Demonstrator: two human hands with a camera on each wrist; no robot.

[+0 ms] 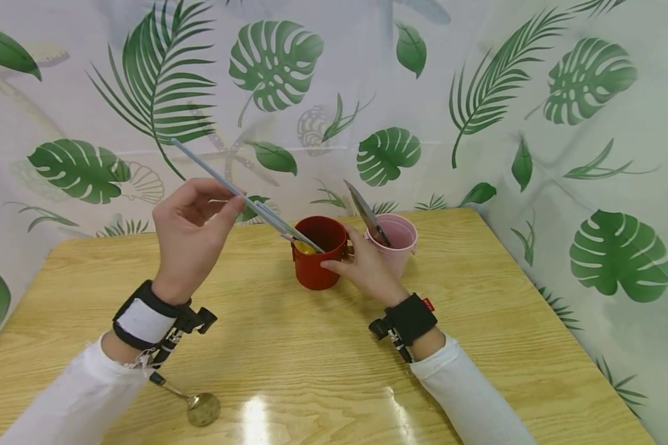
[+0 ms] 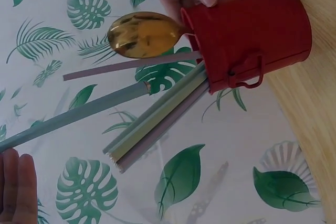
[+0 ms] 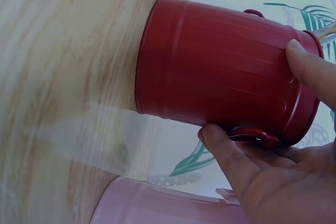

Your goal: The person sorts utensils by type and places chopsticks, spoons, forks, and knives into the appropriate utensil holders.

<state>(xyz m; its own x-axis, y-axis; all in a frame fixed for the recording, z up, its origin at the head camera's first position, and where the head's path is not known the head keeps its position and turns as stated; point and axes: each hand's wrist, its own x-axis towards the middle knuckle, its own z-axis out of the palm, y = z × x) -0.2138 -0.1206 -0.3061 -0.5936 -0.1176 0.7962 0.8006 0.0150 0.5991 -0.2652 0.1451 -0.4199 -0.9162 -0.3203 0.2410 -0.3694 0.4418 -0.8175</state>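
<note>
My left hand [image 1: 192, 232] pinches a pale blue chopstick [image 2: 73, 116] between thumb and fingers, up and left of a small red bucket [image 1: 316, 272]. In the left wrist view, the chopstick's far end shows outside the bucket's mouth. Several more chopsticks [image 2: 157, 121], pale green and mauve, stick out of the bucket beside a gold spoon [image 2: 144, 35]. My right hand [image 1: 370, 269] grips the bucket's right side near its rim, thumb on the front and fingers by the side handle [image 3: 252, 136]. The bucket stands on the table.
Just right of the red bucket stands a pink bucket [image 1: 403, 232] with a knife [image 1: 362, 204] in it, blade up. A ladle [image 1: 203, 409] lies on the wooden table [image 1: 289, 364] near my left forearm. A leaf-patterned cloth [image 1: 334, 74] hangs behind the table.
</note>
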